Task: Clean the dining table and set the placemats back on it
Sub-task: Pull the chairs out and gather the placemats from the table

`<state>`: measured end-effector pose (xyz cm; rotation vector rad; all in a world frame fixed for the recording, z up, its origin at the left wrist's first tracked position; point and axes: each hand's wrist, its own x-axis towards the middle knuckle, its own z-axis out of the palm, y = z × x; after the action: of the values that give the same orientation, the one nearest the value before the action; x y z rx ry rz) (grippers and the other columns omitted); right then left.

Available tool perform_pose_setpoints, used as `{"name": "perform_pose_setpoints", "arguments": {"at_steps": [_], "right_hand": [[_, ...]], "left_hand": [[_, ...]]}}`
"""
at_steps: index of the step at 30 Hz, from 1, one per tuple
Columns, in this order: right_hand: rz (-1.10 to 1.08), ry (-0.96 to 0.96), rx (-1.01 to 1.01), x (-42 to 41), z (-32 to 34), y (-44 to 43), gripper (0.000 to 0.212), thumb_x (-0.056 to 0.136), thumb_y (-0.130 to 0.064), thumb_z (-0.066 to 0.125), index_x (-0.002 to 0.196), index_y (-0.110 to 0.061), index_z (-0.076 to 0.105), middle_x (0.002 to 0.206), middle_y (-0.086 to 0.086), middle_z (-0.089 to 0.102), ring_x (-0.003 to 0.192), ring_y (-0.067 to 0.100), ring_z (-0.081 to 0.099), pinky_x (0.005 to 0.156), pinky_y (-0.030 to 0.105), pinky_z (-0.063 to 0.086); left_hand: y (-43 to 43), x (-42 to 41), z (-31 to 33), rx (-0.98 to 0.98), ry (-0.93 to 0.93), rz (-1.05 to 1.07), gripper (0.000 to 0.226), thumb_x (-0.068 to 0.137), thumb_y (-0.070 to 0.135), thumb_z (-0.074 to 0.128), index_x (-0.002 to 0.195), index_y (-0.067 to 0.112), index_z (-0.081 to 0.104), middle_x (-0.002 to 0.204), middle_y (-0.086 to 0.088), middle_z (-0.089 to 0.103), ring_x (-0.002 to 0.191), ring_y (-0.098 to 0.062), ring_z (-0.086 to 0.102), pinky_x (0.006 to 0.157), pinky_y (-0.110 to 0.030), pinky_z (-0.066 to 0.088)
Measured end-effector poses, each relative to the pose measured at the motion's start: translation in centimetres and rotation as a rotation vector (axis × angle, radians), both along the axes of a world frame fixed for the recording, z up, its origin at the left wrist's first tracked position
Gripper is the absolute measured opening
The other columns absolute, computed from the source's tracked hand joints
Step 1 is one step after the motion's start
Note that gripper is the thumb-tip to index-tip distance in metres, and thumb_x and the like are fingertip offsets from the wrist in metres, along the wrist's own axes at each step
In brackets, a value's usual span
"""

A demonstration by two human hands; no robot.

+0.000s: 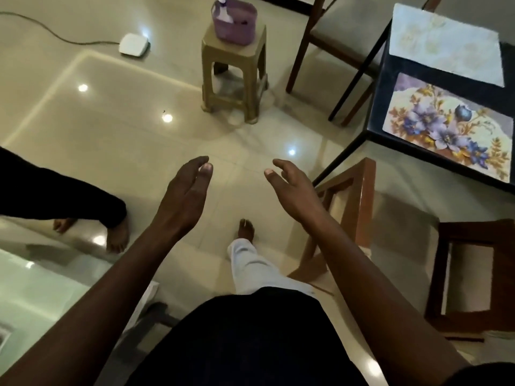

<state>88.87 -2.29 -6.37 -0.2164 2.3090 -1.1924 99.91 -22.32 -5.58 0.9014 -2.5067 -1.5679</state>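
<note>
Head view shows your left hand point(186, 190) and your right hand point(292, 188) held out in front of you above the glossy tiled floor point(111, 107). The palms face each other, the fingers are loose and a little curved, and neither hand grips anything; the two hands do not touch.

The dining table point(446, 81), with its dark top, is at the right edge, away from both hands. Two placemats lie on it: a floral placemat point(451, 126) on the near corner and a pale placemat point(443, 45) just beyond it, with a strip of bare tabletop between them.

A far chair point(328, 37) stands at the table's far left side, and a near chair point(359, 196) sits by the near corner, just right of your right hand.

Far from you, in the middle, a tan stool point(234, 79) carries a purple caddy point(237, 26) with a spray bottle point(224, 12) standing in it. A white box point(133, 44) with a cable lies on the floor at far left. Another person's dark trouser leg point(69, 196) is at the left.
</note>
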Motion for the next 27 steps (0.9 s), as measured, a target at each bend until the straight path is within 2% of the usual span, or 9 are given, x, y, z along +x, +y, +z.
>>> {"name": "perform_pose_setpoints", "arguments": {"at_steps": [9,15,22,27], "right_hand": [[0.038,-0.024,-0.035,-15.3,0.8,-9.6,0.055,0.103,-0.053,0.051,0.152,-0.03,0.046,0.159,-0.006,0.045,0.146,0.012,0.041,0.116,0.039,0.039],[0.102,-0.041,-0.021,-24.1,0.8,-17.9,0.055,0.103,-0.051,0.052,0.152,-0.028,0.047,0.159,-0.005,0.046,0.147,0.012,0.041,0.118,0.039,0.038],[0.159,-0.033,-0.007,-33.9,-0.2,-31.1,0.053,0.102,-0.051,0.054,0.151,-0.03,0.049,0.157,-0.007,0.049,0.144,0.011,0.043,0.116,0.038,0.04],[0.091,-0.041,0.003,-40.5,0.3,-42.1,0.057,0.101,-0.054,0.055,0.151,-0.03,0.049,0.153,-0.005,0.052,0.14,0.012,0.048,0.114,0.041,0.043]], "left_hand": [[-9.5,-15.0,2.1,-0.04,-0.035,0.061,0.045,0.109,0.05,0.039,0.148,0.031,0.054,0.153,0.012,0.053,0.13,0.002,0.044,0.105,-0.022,0.028],[-16.5,-22.7,1.8,-0.03,-0.027,0.113,0.046,0.109,0.049,0.039,0.148,0.03,0.053,0.153,0.012,0.053,0.133,0.001,0.044,0.105,-0.022,0.029],[-29.3,-31.7,0.0,0.007,-0.02,0.186,0.045,0.109,0.049,0.04,0.148,0.031,0.054,0.152,0.013,0.053,0.135,-0.001,0.045,0.105,-0.022,0.029],[-40.5,-38.3,0.5,0.047,-0.019,0.177,0.045,0.108,0.051,0.04,0.147,0.033,0.055,0.15,0.015,0.054,0.134,-0.002,0.046,0.104,-0.023,0.03]]}}
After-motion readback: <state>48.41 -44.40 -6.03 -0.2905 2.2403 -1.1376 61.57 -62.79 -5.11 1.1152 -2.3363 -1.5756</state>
